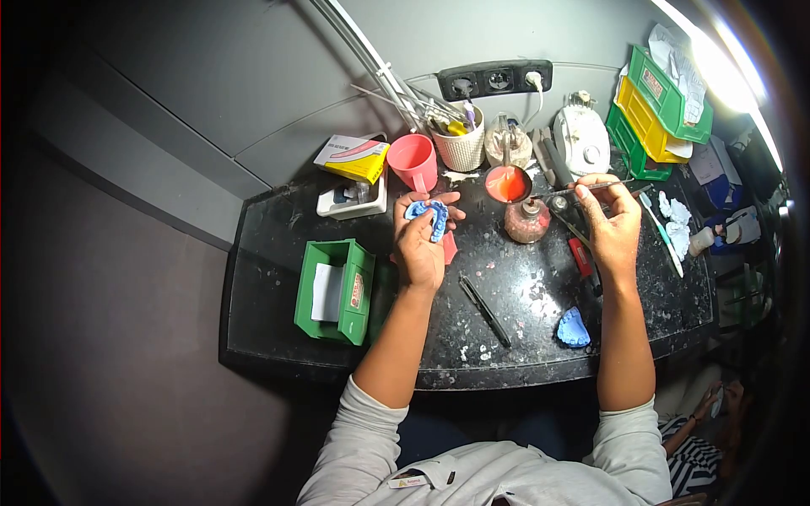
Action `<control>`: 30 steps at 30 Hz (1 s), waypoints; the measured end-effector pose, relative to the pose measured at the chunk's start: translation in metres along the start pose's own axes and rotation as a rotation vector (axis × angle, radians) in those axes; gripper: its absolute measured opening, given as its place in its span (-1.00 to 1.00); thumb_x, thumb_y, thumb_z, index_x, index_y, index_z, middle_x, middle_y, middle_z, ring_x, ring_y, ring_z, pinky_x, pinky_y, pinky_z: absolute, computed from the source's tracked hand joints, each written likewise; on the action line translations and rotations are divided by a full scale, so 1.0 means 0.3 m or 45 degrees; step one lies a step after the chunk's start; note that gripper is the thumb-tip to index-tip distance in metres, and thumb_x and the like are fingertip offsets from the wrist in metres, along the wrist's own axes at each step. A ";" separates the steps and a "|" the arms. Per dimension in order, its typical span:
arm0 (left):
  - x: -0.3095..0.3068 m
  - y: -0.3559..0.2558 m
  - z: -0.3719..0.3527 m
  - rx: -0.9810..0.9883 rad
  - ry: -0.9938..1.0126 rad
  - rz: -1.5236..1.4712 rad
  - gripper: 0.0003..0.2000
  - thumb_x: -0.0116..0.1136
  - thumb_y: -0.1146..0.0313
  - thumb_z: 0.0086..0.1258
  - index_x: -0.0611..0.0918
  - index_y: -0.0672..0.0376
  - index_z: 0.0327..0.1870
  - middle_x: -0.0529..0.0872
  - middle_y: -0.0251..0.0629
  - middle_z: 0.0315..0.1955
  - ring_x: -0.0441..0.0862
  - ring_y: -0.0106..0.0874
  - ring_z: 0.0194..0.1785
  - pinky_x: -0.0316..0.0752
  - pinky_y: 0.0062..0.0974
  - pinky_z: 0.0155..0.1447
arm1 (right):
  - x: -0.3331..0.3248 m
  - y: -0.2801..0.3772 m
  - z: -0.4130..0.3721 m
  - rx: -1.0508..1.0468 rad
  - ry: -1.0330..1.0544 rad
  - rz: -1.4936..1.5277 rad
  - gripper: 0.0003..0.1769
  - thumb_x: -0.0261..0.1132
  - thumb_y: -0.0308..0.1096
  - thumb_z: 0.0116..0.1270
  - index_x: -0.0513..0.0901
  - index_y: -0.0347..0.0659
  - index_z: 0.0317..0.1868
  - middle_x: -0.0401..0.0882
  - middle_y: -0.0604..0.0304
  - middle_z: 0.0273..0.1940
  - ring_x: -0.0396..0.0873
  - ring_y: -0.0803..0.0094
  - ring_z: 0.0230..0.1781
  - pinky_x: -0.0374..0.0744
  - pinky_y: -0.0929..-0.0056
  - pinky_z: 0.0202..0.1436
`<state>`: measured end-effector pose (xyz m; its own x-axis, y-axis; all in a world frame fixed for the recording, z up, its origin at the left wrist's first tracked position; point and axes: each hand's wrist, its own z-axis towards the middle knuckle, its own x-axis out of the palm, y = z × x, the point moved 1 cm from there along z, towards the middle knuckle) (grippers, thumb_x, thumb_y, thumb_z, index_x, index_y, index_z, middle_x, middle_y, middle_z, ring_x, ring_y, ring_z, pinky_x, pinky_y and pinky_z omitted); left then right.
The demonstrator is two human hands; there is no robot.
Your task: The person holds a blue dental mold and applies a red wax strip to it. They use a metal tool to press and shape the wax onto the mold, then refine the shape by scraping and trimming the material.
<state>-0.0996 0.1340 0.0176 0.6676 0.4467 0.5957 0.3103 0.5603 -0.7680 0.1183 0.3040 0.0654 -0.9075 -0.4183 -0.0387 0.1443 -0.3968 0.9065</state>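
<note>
At frame centre, the left hand (419, 239) grips a blue dental cast (429, 216); the right hand (611, 221) pinches a thin metal tool (574, 190) above the spirit lamp (526, 221) on the worktop (506, 304).

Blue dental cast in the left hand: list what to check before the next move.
1. Blue horseshoe-shaped dental cast held firmly in the left hand: ok.
2. Thin metal instrument pinched in the right hand: ok.
3. Instrument tip clear of the held cast: ok, they are apart.
4. Small glass lamp between the hands lit: cannot tell.
5. Second blue cast well back on the black speckled bench: not ok, it lies near the front edge.
</note>
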 end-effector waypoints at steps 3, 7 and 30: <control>-0.002 0.000 0.000 0.000 -0.002 0.006 -0.78 -0.03 0.41 0.50 0.39 0.10 0.11 0.70 0.17 0.06 0.73 -0.21 -0.10 0.50 -0.41 0.00 | 0.001 0.002 0.000 -0.007 0.001 -0.007 -0.89 0.39 -0.55 0.38 0.69 -0.30 -0.10 0.76 0.20 -0.19 0.68 0.52 -0.13 0.58 0.50 0.07; -0.001 0.001 0.000 0.008 -0.003 0.010 -0.78 -0.03 0.41 0.50 0.39 0.10 0.11 0.71 0.16 0.06 0.73 -0.22 -0.11 0.50 -0.41 0.00 | 0.002 0.004 -0.001 0.006 -0.004 0.000 -0.89 0.39 -0.54 0.38 0.69 -0.29 -0.11 0.76 0.21 -0.19 0.68 0.52 -0.13 0.58 0.50 0.07; 0.055 -0.007 -0.026 0.042 0.224 0.375 -0.47 -0.15 0.09 0.68 0.41 0.40 0.39 0.69 0.06 0.03 0.67 -0.33 -0.07 0.54 -0.43 0.03 | 0.014 0.057 -0.027 -0.140 -0.084 -0.065 -0.91 0.39 -0.57 0.36 0.70 -0.33 -0.14 0.73 0.22 -0.20 0.65 0.53 -0.13 0.56 0.51 0.07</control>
<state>-0.0840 0.1348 0.0271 0.8325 0.4672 0.2977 0.0670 0.4486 -0.8912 0.1202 0.2889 0.0773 -0.9383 -0.3417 -0.0524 0.1363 -0.5052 0.8522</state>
